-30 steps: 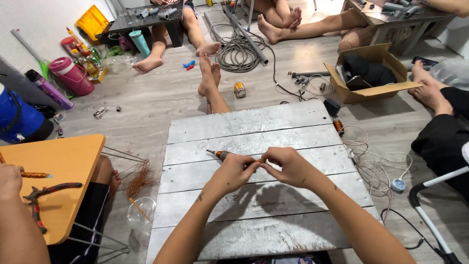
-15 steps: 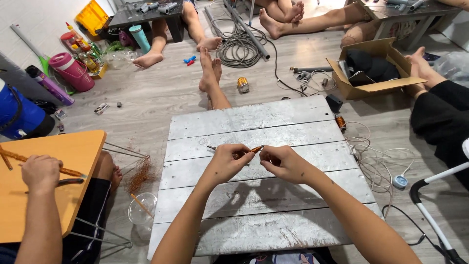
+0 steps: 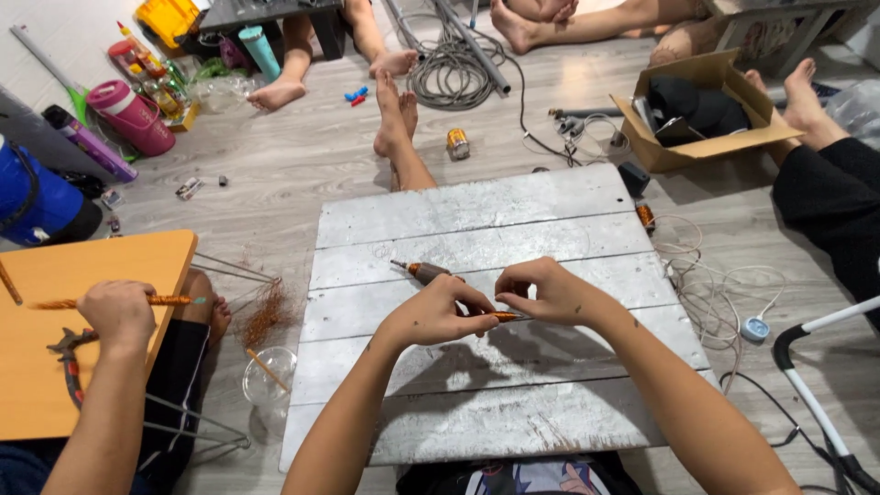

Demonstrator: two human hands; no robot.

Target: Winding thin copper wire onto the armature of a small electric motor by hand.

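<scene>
Over grey plank table [image 3: 513, 211]: both hands meet.
Left hand [image 3: 431, 312]: pinched shut on copper-wound rod [image 3: 458, 291], steadying it.
Right hand [image 3: 548, 291]: fingers closed on rod's other end.

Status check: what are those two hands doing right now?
Left hand, right hand both pinching thin copper-wound rod over grey plank board. Nothing in the way.

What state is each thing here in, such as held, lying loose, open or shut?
Left hand: pinching the copper-wound rod.
Right hand: pinching the rod's other end.
Copper-wound rod: held low over the plank table, tip jutting left.
Cardboard box: open, dark items inside.
Clear plastic cup: on the floor, a stick inside.
Grey cable: coiled on the floor.
Pliers: lying on the orange table.
</scene>
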